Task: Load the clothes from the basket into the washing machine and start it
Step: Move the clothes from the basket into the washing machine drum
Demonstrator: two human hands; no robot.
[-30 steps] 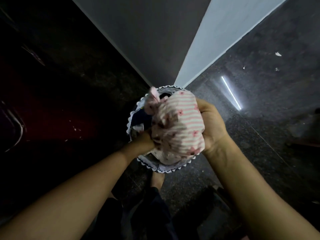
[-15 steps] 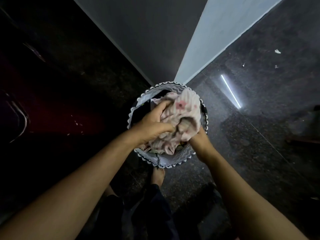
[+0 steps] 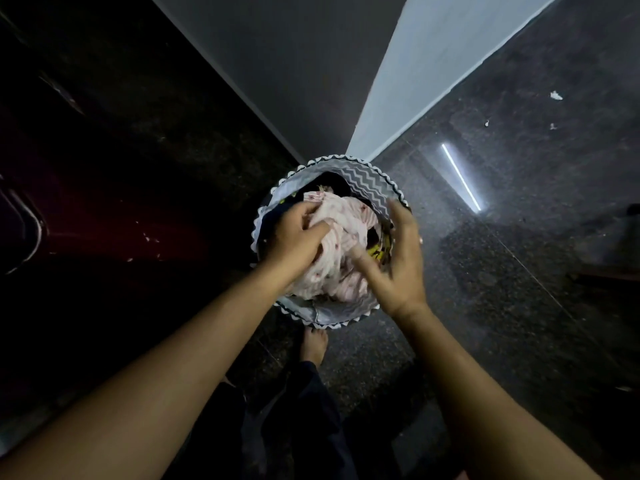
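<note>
Round basket (image 3: 372, 183) with a grey zigzag lining stands on the dark speckled floor (image 3: 519, 271) at a wall corner, a bare foot (image 3: 313, 344) just below its near rim. Left hand (image 3: 294, 239) is closed on the pink-striped cloth (image 3: 341, 244) lying inside the basket on top of darker clothes, among them a yellow-printed piece (image 3: 379, 249). Right hand (image 3: 398, 261), blurred, is spread open over the basket's right side, fingers apart; contact with the cloth cannot be told.

left hand (image 3: 294, 239) grips pink striped cloth (image 3: 341, 244) in the basket (image 3: 372, 180); right hand (image 3: 398, 261) open above it
</note>
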